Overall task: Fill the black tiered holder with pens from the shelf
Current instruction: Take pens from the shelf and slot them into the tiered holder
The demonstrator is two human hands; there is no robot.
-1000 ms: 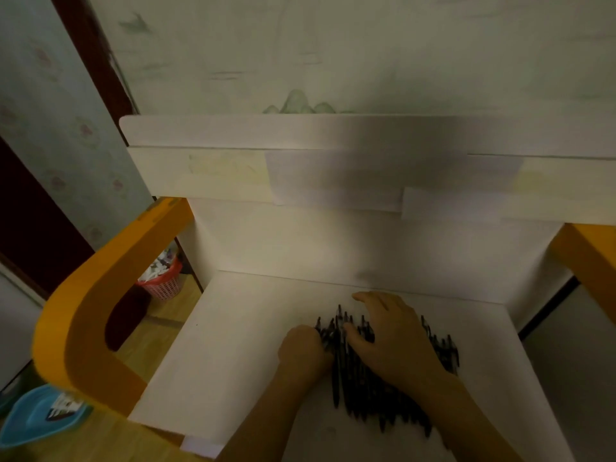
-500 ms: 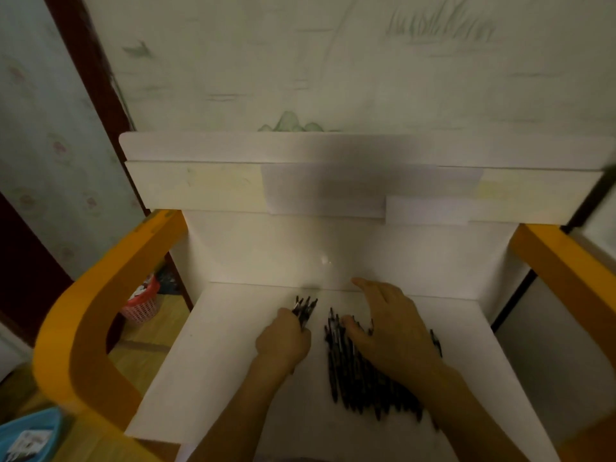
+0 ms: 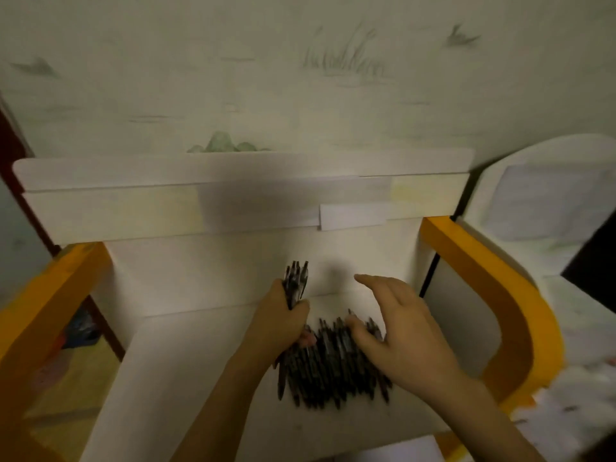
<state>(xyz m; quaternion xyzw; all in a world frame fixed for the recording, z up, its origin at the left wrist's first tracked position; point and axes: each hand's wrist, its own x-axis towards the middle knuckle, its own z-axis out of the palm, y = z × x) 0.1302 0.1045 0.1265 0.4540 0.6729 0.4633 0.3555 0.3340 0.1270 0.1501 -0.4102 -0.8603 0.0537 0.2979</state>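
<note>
A heap of black pens (image 3: pixel 328 368) lies on the white shelf (image 3: pixel 186 371) in front of me. My left hand (image 3: pixel 278 323) grips a bundle of black pens (image 3: pixel 296 282), whose tips stick up above my fist. To the right, my right hand (image 3: pixel 396 325) hovers over the heap with fingers spread, its thumb touching the top pens. The black tiered holder is not in view.
Orange side rails stand at the left (image 3: pixel 40 295) and right (image 3: pixel 493 288) of the shelf. A white back panel (image 3: pixel 233 208) with taped paper strips rises behind it. A white rounded board (image 3: pixel 546 201) leans at the far right.
My left hand has lifted its bundle of pens higher and closed in on the heap. My right hand has risen off the pile. The camera has swung to the right.
</note>
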